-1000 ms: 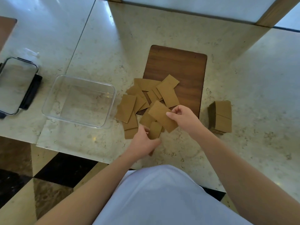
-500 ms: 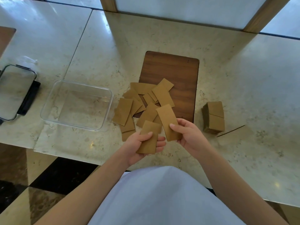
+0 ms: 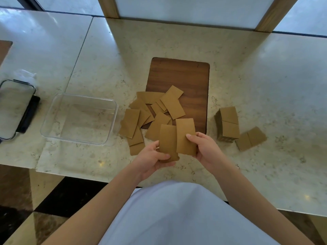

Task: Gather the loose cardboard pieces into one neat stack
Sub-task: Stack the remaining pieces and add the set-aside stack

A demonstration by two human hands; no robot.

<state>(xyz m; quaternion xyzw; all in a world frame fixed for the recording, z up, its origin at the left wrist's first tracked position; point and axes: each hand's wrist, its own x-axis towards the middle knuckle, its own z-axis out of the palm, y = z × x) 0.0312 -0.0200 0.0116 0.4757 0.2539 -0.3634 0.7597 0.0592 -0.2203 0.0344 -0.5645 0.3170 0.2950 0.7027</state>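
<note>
Several loose brown cardboard pieces point(image 3: 150, 112) lie scattered over the near left corner of a dark wooden board point(image 3: 191, 80) and onto the marble counter. My left hand point(image 3: 150, 160) grips one cardboard piece point(image 3: 167, 140) by its lower end. My right hand point(image 3: 205, 147) holds a second cardboard piece point(image 3: 184, 131) upright beside it, the two pieces side by side and slightly overlapping. A tall neat stack of cardboard point(image 3: 228, 122) stands to the right of the board, with two more pieces point(image 3: 251, 138) lying flat next to it.
A clear plastic container point(image 3: 79, 119) sits empty left of the scattered pieces. Its lid point(image 3: 14, 108) with black clips lies at the far left. The counter's front edge runs just below my hands, with tiled floor beneath.
Both hands lifted a piece each off the pile and drew them toward me; the two pieces now stand closer together, edges nearly meeting. The camera view has shifted slightly.
</note>
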